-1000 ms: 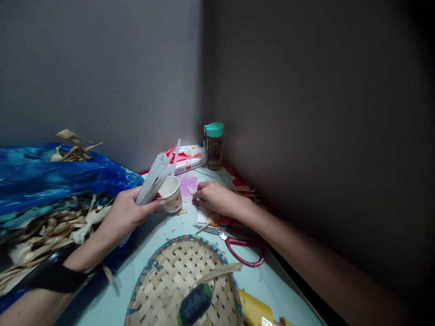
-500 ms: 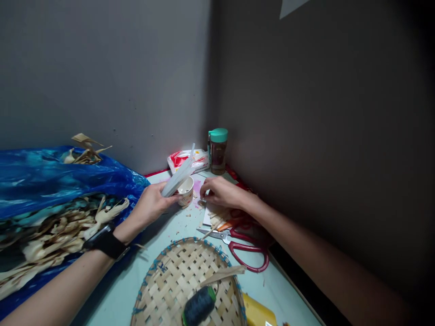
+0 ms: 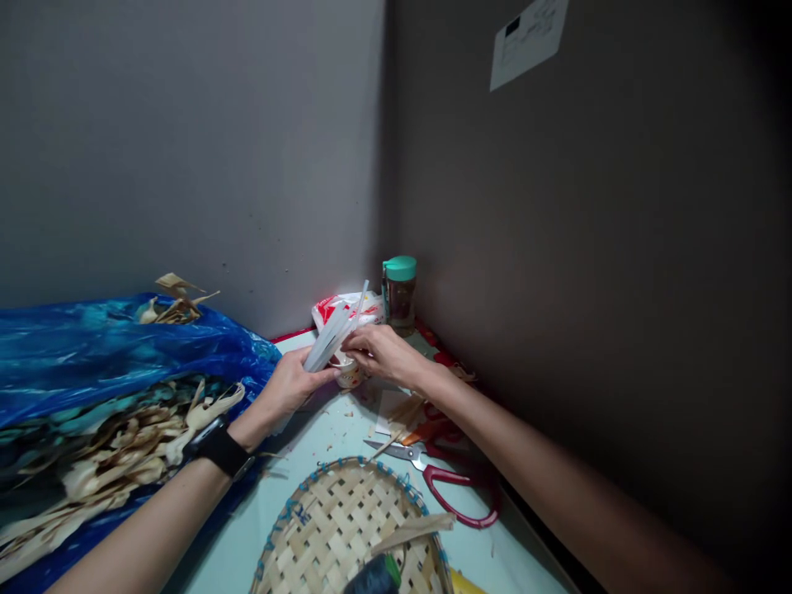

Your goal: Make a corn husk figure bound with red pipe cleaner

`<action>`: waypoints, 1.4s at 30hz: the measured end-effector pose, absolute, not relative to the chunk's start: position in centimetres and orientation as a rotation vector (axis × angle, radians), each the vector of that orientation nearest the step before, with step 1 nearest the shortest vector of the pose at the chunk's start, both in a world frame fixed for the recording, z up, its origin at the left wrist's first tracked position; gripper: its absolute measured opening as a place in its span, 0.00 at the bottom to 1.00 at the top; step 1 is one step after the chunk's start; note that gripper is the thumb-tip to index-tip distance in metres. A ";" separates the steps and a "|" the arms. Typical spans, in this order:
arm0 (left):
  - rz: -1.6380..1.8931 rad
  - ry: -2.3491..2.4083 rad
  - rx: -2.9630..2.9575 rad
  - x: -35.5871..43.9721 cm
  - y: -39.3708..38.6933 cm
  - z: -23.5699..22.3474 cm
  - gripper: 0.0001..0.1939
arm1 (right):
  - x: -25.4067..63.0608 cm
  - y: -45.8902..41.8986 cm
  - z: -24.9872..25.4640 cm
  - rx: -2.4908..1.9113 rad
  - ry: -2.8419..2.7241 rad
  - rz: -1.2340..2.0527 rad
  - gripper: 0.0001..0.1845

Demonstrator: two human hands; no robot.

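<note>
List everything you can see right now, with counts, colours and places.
Plastic bag: 1, blue, left
Dried husks: many, tan, at the bag
Stick bundle: 1, translucent white, in left hand
Paper cup: 1, patterned white, between hands
Tissue pack: 1, red-white, by the corner
Lidded bottle: 1, teal lid, beside pack
Scissors: 1 clear pair, red-handled, beyond tray
Woven tray: 1, tan, blue-stitched, front
Thread spool: 1, dark blue, on tray
Wall sheet: 1, white, upper right
Table: 1, pale green, below
Smartwatch: 1, black, left wrist
Left hand, right hand: 2, bare, at cup
</note>
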State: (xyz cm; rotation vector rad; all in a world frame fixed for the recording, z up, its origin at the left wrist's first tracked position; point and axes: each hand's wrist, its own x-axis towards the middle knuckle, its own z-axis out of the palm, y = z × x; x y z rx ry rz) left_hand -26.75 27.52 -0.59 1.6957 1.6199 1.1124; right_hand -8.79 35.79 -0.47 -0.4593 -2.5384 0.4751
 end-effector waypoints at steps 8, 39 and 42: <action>1.530 1.428 1.164 -26.6 26.4 1.5 0.16 | -7.9 35.8 -1.9 -0.285 -2.637 0.283 0.08; 2.088 1.296 1.034 -25.6 35.1 -0.6 0.19 | -7.0 34.3 -2.5 -0.340 -2.577 0.126 0.13; 2.111 1.234 0.966 -25.4 35.2 -0.5 0.19 | -6.8 34.3 -2.7 -0.331 -2.561 0.139 0.16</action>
